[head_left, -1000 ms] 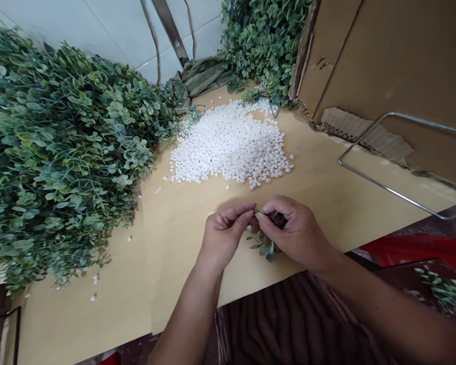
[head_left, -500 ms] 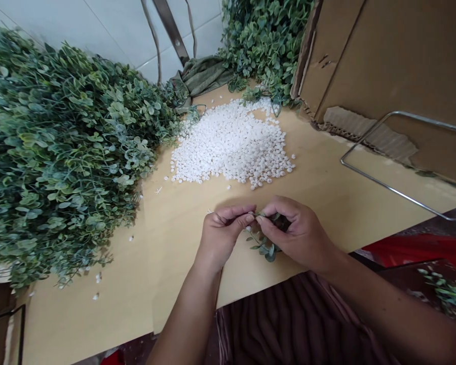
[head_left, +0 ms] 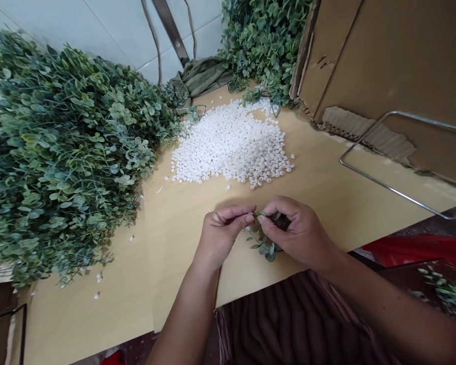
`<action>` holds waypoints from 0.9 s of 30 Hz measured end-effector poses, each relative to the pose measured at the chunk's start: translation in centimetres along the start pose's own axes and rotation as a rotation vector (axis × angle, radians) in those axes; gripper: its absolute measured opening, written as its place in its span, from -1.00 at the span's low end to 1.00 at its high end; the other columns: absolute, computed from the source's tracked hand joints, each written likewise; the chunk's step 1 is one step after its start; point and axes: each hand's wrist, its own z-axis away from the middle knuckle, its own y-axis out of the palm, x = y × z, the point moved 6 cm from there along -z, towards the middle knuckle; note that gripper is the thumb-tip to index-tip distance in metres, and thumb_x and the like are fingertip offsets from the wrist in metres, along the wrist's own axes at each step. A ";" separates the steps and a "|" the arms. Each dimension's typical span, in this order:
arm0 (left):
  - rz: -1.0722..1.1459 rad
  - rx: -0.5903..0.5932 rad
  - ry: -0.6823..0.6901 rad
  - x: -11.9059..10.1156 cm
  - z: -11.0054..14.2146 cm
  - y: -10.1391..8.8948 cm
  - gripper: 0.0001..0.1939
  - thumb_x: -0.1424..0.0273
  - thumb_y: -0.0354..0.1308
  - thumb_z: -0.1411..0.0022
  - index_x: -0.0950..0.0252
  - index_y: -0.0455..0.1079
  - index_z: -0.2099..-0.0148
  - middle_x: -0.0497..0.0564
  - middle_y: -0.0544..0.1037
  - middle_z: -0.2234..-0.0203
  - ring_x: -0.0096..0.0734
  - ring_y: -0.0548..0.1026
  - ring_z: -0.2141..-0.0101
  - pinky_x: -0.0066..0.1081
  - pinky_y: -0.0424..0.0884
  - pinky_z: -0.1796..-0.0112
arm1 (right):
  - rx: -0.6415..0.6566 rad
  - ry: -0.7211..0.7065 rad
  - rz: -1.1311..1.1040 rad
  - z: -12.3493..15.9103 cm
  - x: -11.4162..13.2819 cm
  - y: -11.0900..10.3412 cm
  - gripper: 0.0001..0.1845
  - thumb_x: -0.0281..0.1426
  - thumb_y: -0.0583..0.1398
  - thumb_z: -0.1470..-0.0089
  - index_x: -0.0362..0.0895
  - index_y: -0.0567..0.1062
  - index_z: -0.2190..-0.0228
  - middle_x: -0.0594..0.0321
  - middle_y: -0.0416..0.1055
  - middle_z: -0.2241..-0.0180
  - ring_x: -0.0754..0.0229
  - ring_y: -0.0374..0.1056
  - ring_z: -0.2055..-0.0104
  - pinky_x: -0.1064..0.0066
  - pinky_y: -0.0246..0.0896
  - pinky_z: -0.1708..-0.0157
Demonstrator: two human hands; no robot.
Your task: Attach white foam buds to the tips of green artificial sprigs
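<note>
My left hand [head_left: 224, 228] and my right hand [head_left: 296, 225] meet over the front part of the table, fingertips nearly touching. Between them is a sprig of artificial greenery [head_left: 266, 247], its small round leaves hanging below the right fingers. My right thumb and forefinger pinch its stem. The left thumb and forefinger are closed at the stem's tip; whether a small white piece is between them is hidden. Just beyond the hands lies a heap of small white beads [head_left: 231, 144].
A large pile of artificial greenery [head_left: 68, 152] covers the left side, with another bunch [head_left: 266, 45] at the back. A cardboard box [head_left: 395, 76] stands at the right, a bent metal wire frame [head_left: 395, 187] before it. A dark green cloth [head_left: 205, 76] lies by the tiled wall.
Hardly anything differs. Both hands stay in the same place, with only a slight shift of the fingers at the stem.
</note>
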 end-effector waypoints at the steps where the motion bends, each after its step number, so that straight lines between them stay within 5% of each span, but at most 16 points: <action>1: 0.000 0.002 0.000 0.0 0.0 0.0 -0.83 0.45 0.39 0.26 0.28 0.56 0.47 -0.06 0.55 0.63 -0.57 0.42 0.55 -0.52 0.39 0.42 | 0.002 -0.002 -0.003 0.0 0.0 0.0 -0.81 -0.50 0.09 0.06 -0.12 0.25 0.64 0.36 0.21 0.65 0.34 0.14 0.59 0.50 0.10 0.59; 27: -0.032 0.013 -0.005 -0.1 -0.1 0.1 -0.85 0.45 0.37 0.22 0.29 0.56 0.46 -0.05 0.54 0.63 -0.54 0.42 0.57 -0.47 0.40 0.41 | 0.024 0.008 -0.034 -0.1 -0.1 0.1 -0.82 -0.49 0.09 0.05 -0.12 0.25 0.63 0.36 0.19 0.64 0.34 0.13 0.59 0.49 0.08 0.58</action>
